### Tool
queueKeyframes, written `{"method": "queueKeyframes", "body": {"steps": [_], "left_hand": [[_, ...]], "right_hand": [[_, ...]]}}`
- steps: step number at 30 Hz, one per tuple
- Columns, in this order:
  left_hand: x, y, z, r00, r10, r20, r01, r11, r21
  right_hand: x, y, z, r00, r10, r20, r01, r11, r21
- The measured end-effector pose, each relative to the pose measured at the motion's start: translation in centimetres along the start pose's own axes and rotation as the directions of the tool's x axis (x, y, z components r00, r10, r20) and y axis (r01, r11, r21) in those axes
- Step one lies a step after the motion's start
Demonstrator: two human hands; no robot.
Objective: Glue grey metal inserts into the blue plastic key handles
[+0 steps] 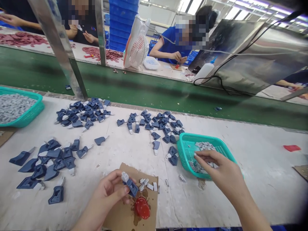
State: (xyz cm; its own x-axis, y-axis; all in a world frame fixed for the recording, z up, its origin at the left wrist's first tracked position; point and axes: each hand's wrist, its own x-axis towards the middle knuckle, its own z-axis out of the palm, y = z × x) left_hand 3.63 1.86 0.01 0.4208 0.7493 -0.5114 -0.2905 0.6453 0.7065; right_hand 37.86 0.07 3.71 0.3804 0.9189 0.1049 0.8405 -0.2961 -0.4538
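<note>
My left hand (113, 192) pinches a dark blue plastic part (131, 186) with a pale grey tip, above a piece of brown cardboard (117, 215). Just below the part, a red cap-like thing (142, 208) with a wet sheen sits on the cardboard among brown stains. Several small light-grey pieces (150, 186) lie by the cardboard's upper right edge. Over a green basket (184, 160) that holds more grey pieces (205, 146), my right hand (220, 166) has thumb and fingers closed together. A tiny pale piece (195, 154) shows at its fingertips.
Dark blue parts lie in heaps at left (55, 157), back left (84, 110) and centre (156, 122). Another green basket (36, 112) of grey pieces stands far left. A red scrap (292, 148) lies at right. Metal posts (60, 48) rise behind; co-workers sit beyond a green belt (144, 93).
</note>
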Motion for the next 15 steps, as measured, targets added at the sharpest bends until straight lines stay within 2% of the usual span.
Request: {"method": "queueKeyframes", "body": {"steps": [2, 4, 7, 10, 15], "left_hand": [[-0.1, -0.3, -0.3, 0.999, 0.033, 0.0, -0.033, 0.999, 0.006], [-0.2, -0.6, -0.5, 0.998, 0.055, -0.003, -0.055, 0.998, 0.014], [-0.6, -0.8, -0.9, 0.998, 0.055, -0.005, -0.055, 0.998, 0.039], [-1.1, -0.9, -1.1, 0.999, 0.045, 0.001, -0.045, 0.997, 0.057], [-1.9, -0.9, -1.2, 0.998, 0.056, 0.014, -0.057, 0.996, 0.072]], "right_hand": [[-2.4, -2.6, 0.1, 0.993, -0.114, -0.024, 0.115, 0.99, 0.076], [-5.1, -5.5, 0.7, 0.969, -0.241, 0.061, 0.229, 0.96, 0.161], [-8.6, -8.9, 2.3, 0.912, -0.334, 0.236, 0.259, 0.919, 0.298], [-10.7, -10.5, 3.8, 0.862, -0.356, 0.362, 0.216, 0.902, 0.375], [-11.6, -11.3, 4.7, 0.811, -0.353, 0.468, 0.215, 0.922, 0.322]]}}
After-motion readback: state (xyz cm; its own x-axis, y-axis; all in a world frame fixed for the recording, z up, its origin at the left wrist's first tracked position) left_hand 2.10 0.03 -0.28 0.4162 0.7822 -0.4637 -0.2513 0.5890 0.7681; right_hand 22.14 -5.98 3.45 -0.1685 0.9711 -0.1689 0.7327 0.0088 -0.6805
